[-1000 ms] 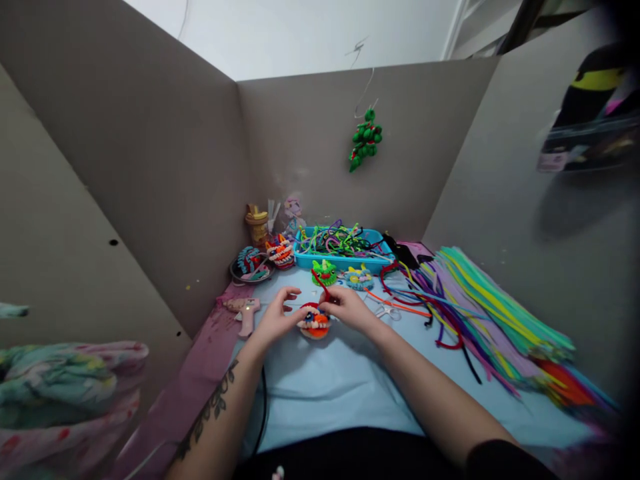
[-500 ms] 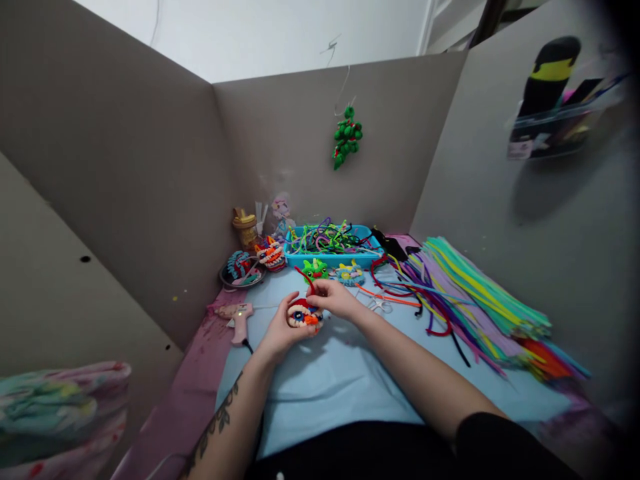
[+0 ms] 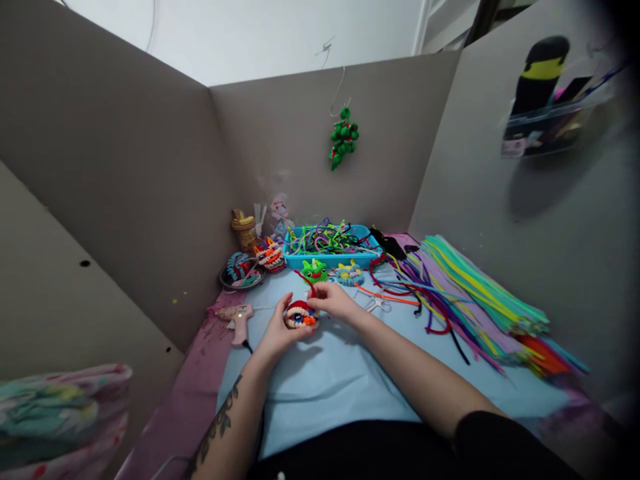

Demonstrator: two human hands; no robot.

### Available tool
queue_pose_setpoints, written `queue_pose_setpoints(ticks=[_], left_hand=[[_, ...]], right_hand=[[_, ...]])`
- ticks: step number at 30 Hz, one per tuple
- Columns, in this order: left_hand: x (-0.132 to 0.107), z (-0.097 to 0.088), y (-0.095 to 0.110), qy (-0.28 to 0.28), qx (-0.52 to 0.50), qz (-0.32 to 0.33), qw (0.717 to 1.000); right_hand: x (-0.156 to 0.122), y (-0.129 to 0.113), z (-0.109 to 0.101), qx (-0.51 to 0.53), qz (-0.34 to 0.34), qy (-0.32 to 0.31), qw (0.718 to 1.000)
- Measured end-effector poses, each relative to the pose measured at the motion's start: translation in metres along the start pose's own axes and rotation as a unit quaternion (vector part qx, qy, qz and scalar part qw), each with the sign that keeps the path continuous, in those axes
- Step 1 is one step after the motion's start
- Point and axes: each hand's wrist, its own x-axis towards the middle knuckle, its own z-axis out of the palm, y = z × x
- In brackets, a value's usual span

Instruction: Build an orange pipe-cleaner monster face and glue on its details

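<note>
My left hand (image 3: 280,327) is wrapped around a small pipe-cleaner figure (image 3: 301,316), cream, red and orange with a blue eye, held above the blue cloth. At the figure's upper right, my right hand (image 3: 331,301) pinches a red pipe cleaner (image 3: 306,277), whose loose end sticks up to the left. Where the red stem meets the figure is hidden by my fingers. Just beyond the hands sit a green figure (image 3: 314,271) and a light blue and yellow one (image 3: 349,273).
A pink glue gun (image 3: 241,323) lies left of my hands. Behind stands a blue tray (image 3: 334,262) of pipe-cleaner pieces. Scissors (image 3: 379,304) and bundles of pipe cleaners (image 3: 480,293) lie right. A dark bowl (image 3: 245,285) holds another figure. Grey panels (image 3: 320,153) enclose the table.
Both hands and the figure have shifted very slightly left in the view, along with a small camera movement. The grips look the same.
</note>
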Motion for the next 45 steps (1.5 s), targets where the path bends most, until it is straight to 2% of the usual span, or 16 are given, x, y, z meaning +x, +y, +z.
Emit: queue_pose_setpoints(ticks=[4, 6, 9, 11, 14, 17, 21, 25, 28, 31, 33, 36, 39, 45], left_hand=[[0.007, -0.012, 0.005, 0.070, 0.105, 0.074, 0.989], [0.012, -0.016, 0.012, 0.065, 0.152, 0.092, 0.982], [0.021, -0.017, 0.020, 0.032, 0.193, 0.074, 0.978], [0.028, -0.018, 0.024, -0.007, 0.189, 0.053, 0.980], [0.038, -0.020, 0.024, -0.057, 0.182, 0.048, 0.981], [0.045, -0.022, 0.023, -0.090, 0.175, 0.059, 0.979], [0.050, -0.021, 0.019, -0.107, 0.154, 0.058, 0.980], [0.054, -0.018, 0.010, -0.112, 0.152, 0.059, 0.980], [0.055, -0.017, 0.007, -0.103, 0.122, 0.050, 0.986], [0.053, -0.017, 0.009, -0.115, 0.076, 0.015, 0.990], [0.053, -0.018, 0.012, -0.124, 0.084, 0.008, 0.989], [0.054, -0.021, 0.015, -0.123, 0.140, 0.044, 0.982], [0.056, -0.022, 0.015, -0.110, 0.173, 0.072, 0.976], [0.056, -0.021, 0.011, -0.096, 0.169, 0.073, 0.978]], right_hand=[[0.000, 0.002, 0.005, -0.044, -0.029, -0.010, 0.999], [0.000, 0.006, 0.006, -0.037, -0.022, -0.007, 0.999], [0.001, 0.013, 0.005, -0.038, -0.026, 0.033, 0.998], [0.000, 0.016, 0.002, -0.062, -0.031, 0.062, 0.996], [-0.003, 0.017, 0.000, -0.101, -0.020, 0.064, 0.993], [-0.003, 0.018, 0.003, -0.077, -0.012, 0.069, 0.995], [0.004, 0.019, 0.010, -0.013, -0.013, 0.075, 0.997], [0.011, 0.017, 0.015, 0.006, -0.035, 0.062, 0.997], [0.007, 0.014, 0.013, -0.032, -0.059, 0.082, 0.994], [-0.005, 0.014, 0.009, -0.125, -0.131, 0.109, 0.977], [-0.013, 0.016, 0.007, -0.182, -0.190, 0.081, 0.961], [-0.019, 0.022, 0.006, -0.234, -0.235, 0.038, 0.943], [-0.019, 0.026, 0.007, -0.249, -0.245, 0.022, 0.937], [-0.016, 0.025, 0.009, -0.250, -0.249, -0.003, 0.936]])
